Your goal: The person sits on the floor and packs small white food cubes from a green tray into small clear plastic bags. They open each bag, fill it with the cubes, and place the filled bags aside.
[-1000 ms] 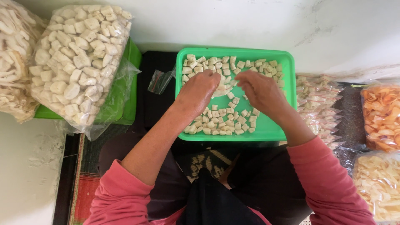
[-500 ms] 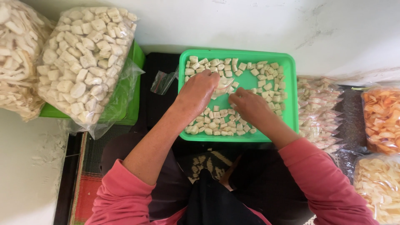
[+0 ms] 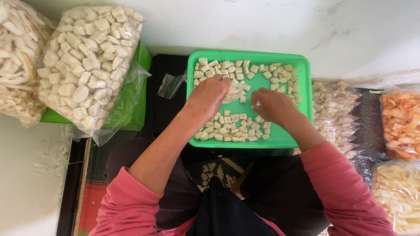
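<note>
Hands meet over the middle of the green tray (image 3: 306, 131). Your left hand (image 3: 213, 95) pinches a small clear plastic bag (image 3: 234, 92), its mouth toward your right hand (image 3: 272, 106), which lies just right of it, fingers curled narrow; what they hold cannot be told. Pale cracker pieces (image 3: 232, 127) lie scattered near and far of both hands. Large filled bag (image 3: 85, 57) sits far left.

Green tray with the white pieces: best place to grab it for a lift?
Take the green tray by its raised rim on the two short sides, one from the left and one from the right. It lies flat and is full of loose white pieces, so a level two-sided lift probably suits; both rims show bare.
</note>
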